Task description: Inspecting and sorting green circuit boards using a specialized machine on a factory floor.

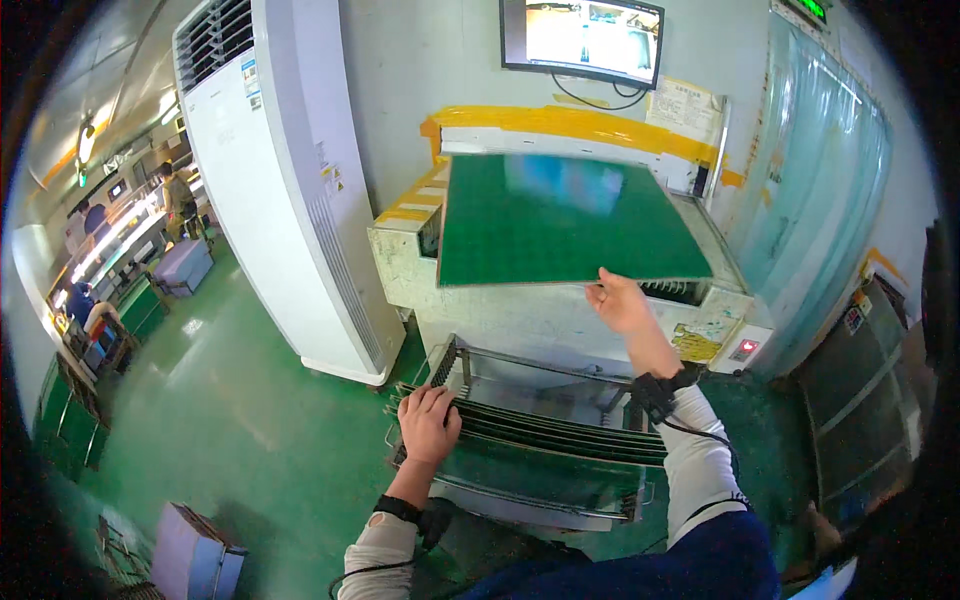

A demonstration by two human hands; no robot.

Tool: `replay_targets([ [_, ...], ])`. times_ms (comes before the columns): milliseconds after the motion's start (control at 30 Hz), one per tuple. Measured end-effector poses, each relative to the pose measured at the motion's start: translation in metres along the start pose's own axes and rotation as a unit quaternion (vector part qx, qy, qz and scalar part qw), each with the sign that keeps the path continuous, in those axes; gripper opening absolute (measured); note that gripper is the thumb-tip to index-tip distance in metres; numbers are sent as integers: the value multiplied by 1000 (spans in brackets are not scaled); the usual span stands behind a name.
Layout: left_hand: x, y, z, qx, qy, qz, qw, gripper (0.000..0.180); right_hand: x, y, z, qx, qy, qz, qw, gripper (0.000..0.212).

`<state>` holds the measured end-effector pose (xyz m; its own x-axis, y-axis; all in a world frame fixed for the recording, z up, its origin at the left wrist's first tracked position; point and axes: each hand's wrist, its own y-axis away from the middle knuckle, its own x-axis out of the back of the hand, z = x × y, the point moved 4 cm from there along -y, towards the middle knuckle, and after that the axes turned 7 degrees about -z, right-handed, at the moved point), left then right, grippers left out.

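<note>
Pinching the green board (570,225) by its front edge, the right hand (618,300) holds it over a pale machine (480,320); the left hand (428,425) curls its fingers over racked boards (560,433), grip unclear. Green floor (250,400) gleams; the wall notice (684,104) is too small to read.

Panel (570,225) over machine (500,322); A/C unit (275,200) L of machine, strip curtain (815,200) R of it, monitor (585,40) on wall (410,60) behind & above it, rack (530,507) w/ boards (545,430) inside in front of it.
</note>
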<state>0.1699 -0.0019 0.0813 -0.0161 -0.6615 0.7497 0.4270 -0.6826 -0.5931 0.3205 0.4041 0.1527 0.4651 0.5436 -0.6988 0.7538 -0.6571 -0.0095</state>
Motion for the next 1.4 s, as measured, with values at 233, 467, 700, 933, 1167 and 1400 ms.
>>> replay_targets([
  [233,-3,-2,-2,5,-3,-10,1000,33,40,-20,87,-27,-41,144,988,24],
  [467,-5,-7,0,4,6,-6,1000,34,43,-30,80,-76,43,104,991,24],
  [700,-4,-12,3,-10,6,-3,1000,33,39,-48,83,-96,62,94,989,32],
  [933,-3,-12,4,-3,-1,-14,1000,32,44,-53,78,-102,48,81,990,34],
  [1167,-4,-11,5,-3,-4,-18,1000,33,41,-52,77,-98,35,98,990,35],
  [1400,-2,-11,2,-7,-10,-21,1000,33,39,-61,82,-87,28,77,993,34],
])
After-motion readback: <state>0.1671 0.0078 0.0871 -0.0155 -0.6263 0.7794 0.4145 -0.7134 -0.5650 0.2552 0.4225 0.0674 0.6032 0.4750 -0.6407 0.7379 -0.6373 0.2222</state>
